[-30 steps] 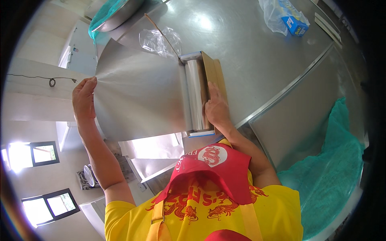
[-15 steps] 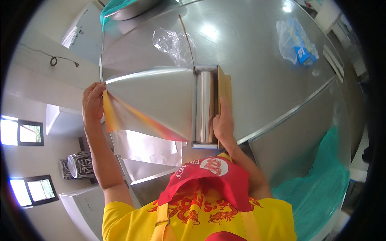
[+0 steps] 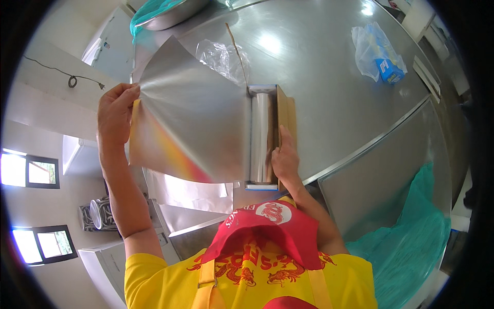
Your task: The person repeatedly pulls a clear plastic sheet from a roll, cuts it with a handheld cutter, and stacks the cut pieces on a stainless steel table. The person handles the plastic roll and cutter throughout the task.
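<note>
My left hand [image 3: 117,114] pinches the left edge of a wide sheet of aluminium foil [image 3: 193,110]. The sheet spreads rightward from my fingers to an open cardboard box, its upper corner standing up and yellow and red reflected on its lower part. Inside the box lies the foil roll [image 3: 261,136]. My right hand [image 3: 285,159] rests at the right side of the box and grips its brown cardboard flap [image 3: 289,110], with the fingertips partly hidden behind the wall. Under the pulled sheet, another flat piece of foil [image 3: 190,193] lies along the table's near edge.
A crumpled clear plastic bag [image 3: 218,56] and a thin brown strip [image 3: 235,46] lie beyond the box. At far right is a blue box [image 3: 389,71] in a clear bag. A metal bowl [image 3: 172,15] stands far left; green plastic [image 3: 406,242] covers the near right surface.
My left hand has moved left and slightly up, drawing the foil with it. The sheet's far corner has lifted and opened out. My right hand has stayed at the box.
</note>
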Available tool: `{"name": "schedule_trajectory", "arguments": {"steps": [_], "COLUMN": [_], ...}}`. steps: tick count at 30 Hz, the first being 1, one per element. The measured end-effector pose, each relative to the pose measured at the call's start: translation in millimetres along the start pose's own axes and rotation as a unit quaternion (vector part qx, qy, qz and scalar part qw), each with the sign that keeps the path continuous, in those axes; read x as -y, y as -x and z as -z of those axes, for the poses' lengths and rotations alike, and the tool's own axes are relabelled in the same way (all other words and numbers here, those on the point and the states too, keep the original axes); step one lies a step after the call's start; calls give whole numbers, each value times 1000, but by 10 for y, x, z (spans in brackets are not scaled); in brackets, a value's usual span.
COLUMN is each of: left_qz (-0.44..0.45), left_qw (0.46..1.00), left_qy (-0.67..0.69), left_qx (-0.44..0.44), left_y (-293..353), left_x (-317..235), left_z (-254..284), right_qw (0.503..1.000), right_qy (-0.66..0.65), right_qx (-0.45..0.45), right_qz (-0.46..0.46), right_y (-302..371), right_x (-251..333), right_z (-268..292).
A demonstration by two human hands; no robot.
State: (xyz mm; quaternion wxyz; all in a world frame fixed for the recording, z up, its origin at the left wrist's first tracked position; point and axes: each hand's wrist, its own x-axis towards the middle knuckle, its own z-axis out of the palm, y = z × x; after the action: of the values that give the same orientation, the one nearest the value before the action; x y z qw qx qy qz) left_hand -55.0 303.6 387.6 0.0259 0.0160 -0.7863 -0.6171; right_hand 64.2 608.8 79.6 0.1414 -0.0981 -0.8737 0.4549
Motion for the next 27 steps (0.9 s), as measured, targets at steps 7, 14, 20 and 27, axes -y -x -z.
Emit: {"name": "schedule_trajectory", "arguments": {"steps": [7,14,20,27], "left_qz": [-12,232,277,206], "left_qw": [997,951,922,866], "left_qy": [-5,-101,-188,-369], "left_qx": [-73,-178,-194,-268], "left_y": [-304,-80,556,833], "left_x": [814,3271,3928,4057], "left_z": [772,1736,1913,1873], "right_qw": [1000,1000,995,999], "right_qy": [9,15,39,28], "right_qx": [-12,20,52,38], "right_qz": [12,-8,-72,-7], "right_y": [30,6,-1,-20], "right_x": [-57,-1,-16,40], "right_z": [-36,-30,-29,-28]}}
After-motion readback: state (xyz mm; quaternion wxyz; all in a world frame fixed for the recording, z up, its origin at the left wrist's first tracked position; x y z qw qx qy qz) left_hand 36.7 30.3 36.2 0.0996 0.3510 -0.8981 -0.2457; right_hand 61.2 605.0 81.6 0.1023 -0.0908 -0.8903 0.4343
